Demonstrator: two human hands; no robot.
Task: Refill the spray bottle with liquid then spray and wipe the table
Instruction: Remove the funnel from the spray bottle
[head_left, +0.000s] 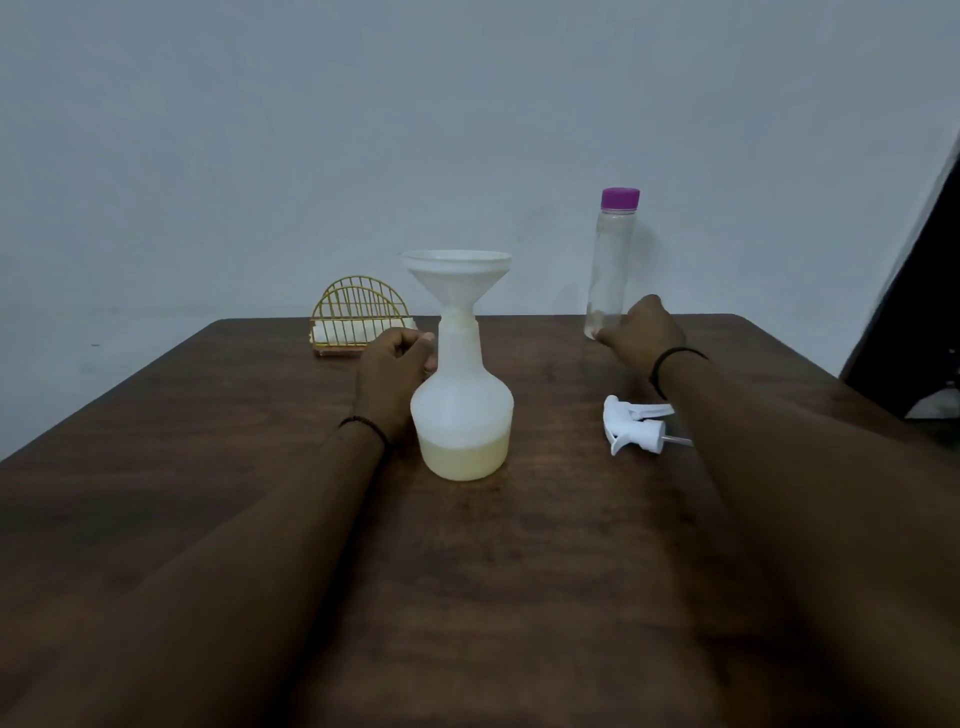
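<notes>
Evidently the pouring is done, and the layout reads as a station set up for it. At far left a gold wire rack (358, 312) holds a folded pale cloth (345, 331) by the table's (208, 493) far edge, parked out of the way, presumably for the wiping later. Next, the left hand (397, 371) sits curled beside the neck of the translucent spray bottle (461, 402); whether the fingers actually touch it I cannot tell, though the pose suggests steadying. The bottle stands upright mid-table, yellowish liquid (464, 454) filling only its lowest part, with a white funnel (457, 278) seated in its mouth to guide the pour. To its right the white trigger sprayer head (636, 427) lies on its side, off so the neck is open. Furthest right, the right hand (641, 332) closes around the base of a clear purple-capped bottle (612, 265), upright, capped and seemingly almost empty.
</notes>
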